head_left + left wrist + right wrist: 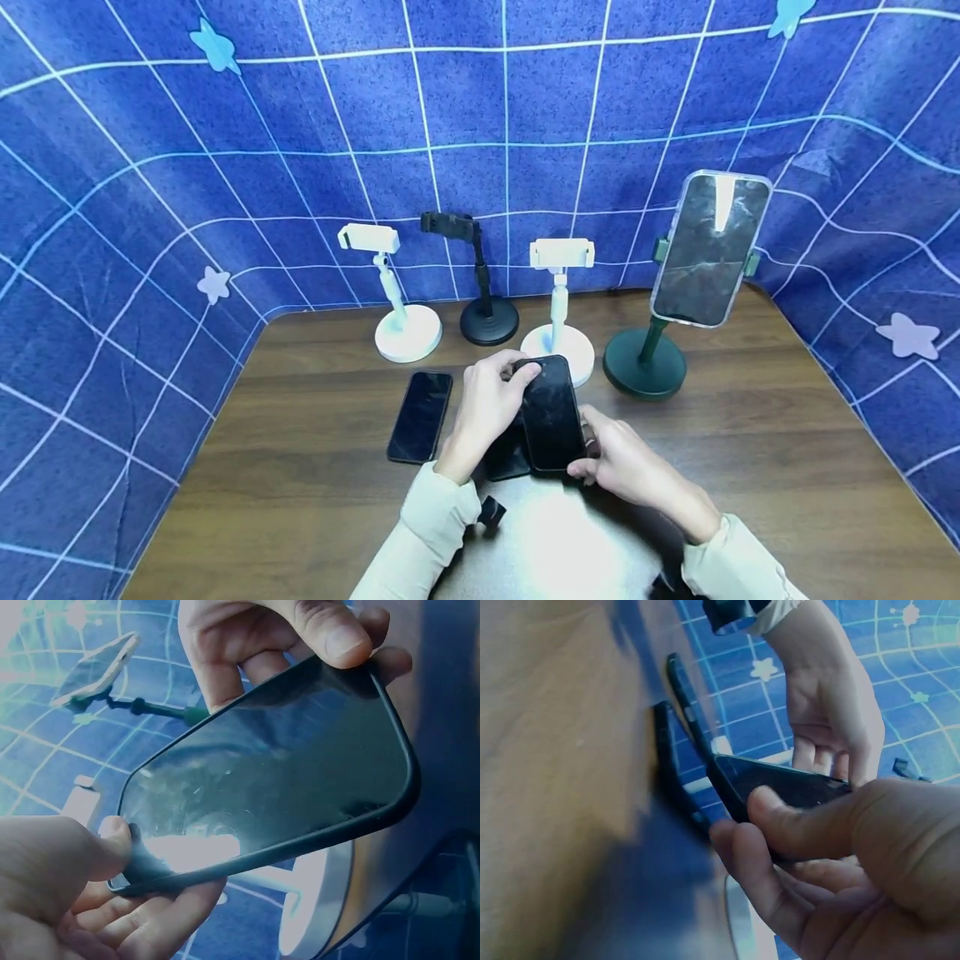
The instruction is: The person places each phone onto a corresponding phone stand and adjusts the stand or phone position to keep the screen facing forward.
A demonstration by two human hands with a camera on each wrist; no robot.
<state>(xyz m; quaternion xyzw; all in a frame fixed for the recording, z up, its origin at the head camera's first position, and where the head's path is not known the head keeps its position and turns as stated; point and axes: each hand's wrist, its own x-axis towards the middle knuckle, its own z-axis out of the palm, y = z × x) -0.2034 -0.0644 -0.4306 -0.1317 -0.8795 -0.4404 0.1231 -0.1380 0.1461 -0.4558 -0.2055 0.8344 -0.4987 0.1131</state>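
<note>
Both hands hold one black-edged smartphone (553, 421), tilted with its dark screen facing up toward the head camera. My left hand (487, 402) pinches its far left corner, thumb on the glass and fingers behind. At the near right corner, my right hand (621, 457) grips it, its thumb over the screen edge in the left wrist view. A second dark phone (507, 457) lies on the table, partly hidden behind the held one and the left forearm. Left of that hand rests a third phone (420, 417), screen up. Just beyond the held phone stands a white phone stand (561, 254).
Along the back of the wooden table (300, 492) are another white stand (408, 333), a black stand (489, 323) and a green stand (645, 371). The green one carries a clear-cased phone (708, 258). A blue patterned cloth (465, 108) surrounds the table's back and sides.
</note>
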